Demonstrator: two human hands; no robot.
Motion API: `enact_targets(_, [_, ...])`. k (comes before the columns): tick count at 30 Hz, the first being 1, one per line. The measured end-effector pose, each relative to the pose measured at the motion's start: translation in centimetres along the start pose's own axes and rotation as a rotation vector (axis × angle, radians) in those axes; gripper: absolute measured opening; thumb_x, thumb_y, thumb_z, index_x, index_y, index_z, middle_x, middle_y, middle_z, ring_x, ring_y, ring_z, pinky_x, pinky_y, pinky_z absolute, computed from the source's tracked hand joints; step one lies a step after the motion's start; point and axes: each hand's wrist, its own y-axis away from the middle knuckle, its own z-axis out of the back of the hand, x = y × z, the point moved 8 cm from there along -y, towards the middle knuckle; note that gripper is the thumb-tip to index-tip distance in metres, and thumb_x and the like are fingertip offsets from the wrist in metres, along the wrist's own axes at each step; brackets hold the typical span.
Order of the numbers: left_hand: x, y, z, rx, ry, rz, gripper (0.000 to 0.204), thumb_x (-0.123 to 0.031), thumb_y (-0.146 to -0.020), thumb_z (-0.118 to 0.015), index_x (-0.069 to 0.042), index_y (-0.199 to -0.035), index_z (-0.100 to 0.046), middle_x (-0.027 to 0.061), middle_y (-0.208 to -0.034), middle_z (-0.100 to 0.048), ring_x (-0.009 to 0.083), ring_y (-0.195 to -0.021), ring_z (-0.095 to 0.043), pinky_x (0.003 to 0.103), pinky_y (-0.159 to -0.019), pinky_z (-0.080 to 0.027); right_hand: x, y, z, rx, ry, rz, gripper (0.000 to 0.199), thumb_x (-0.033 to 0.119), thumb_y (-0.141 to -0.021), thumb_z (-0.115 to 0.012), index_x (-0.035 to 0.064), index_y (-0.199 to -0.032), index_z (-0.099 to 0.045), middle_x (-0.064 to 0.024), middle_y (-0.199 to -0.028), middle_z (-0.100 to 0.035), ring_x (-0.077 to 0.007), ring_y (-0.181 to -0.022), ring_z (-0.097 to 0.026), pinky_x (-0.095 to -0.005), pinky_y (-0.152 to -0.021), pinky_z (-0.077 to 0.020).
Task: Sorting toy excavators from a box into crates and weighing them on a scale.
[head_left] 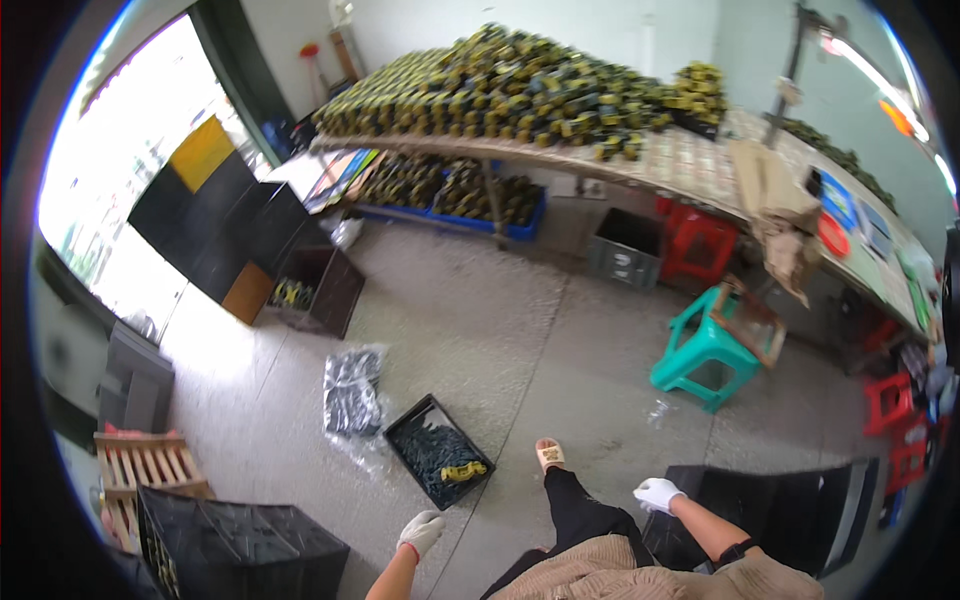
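Note:
My left hand (pixel 422 532), in a white glove with a red cuff edge, hangs low in front of me, its fingers loosely bent and nothing visible in it. Nearest to it is a black tray (pixel 408 460) on the floor, holding a heap of dark pieces (pixel 432 450) and a yellow bundle (pixel 464 471). My right hand (pixel 657 495), also white-gloved, is out at my right side, loosely curled with nothing visible in it. Beneath and beside that hand stands a large black crate (pixel 780 500). A clear plastic bag of dark items (pixel 352 390) lies beyond the tray.
A long table (pixel 690 170) carries a big pile of yellow-and-black parts (pixel 520 85). Blue trays (pixel 525 228) and a grey crate (pixel 627 248) sit below it. A green stool (pixel 708 350) stands right, black crates (pixel 245 545) and a wooden pallet (pixel 150 462) left.

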Motion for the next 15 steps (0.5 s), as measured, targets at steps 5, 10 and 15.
enact_targets(5, [-1.0,-3.6,1.1,-0.030,-0.198,0.111,0.048,-0.041,-0.090,-0.058,-0.007,-0.124,-0.067,0.0182,-0.122,-0.068,0.0331,-0.120,-0.062,0.038,-0.101,-0.047,19.5,-11.4,-4.5,0.117,0.645,0.325,0.046,0.043,-0.087,-0.056,0.0060,-0.109,-0.071,-0.0229,-0.109,-0.070,-0.0419,-0.103,-0.067,-0.0462,-0.091,-0.0532])
enact_targets(10, [6.6,-10.3,2.2,-0.108,-0.158,0.316,0.046,-0.039,-0.090,-0.058,-0.008,-0.123,-0.067,0.0191,-0.120,-0.069,0.0331,-0.117,-0.063,0.038,-0.100,-0.048,27.9,-26.9,-14.3,0.237,0.890,0.315,0.039,0.037,-0.089,-0.055,0.0070,-0.106,-0.072,-0.0226,-0.113,-0.069,-0.0400,-0.108,-0.066,-0.0460,-0.094,-0.0523])
enact_targets(15, [19.2,-20.3,0.9,-0.041,-0.139,0.534,0.044,-0.038,-0.090,-0.056,-0.009,-0.122,-0.067,0.0193,-0.120,-0.069,0.0328,-0.118,-0.063,0.038,-0.100,-0.048,29.1,-38.1,-26.6,0.324,0.647,0.424,0.044,0.039,-0.090,-0.058,0.0058,-0.117,-0.068,-0.0219,-0.117,-0.068,-0.0364,-0.108,-0.066,-0.0415,-0.097,-0.0509])
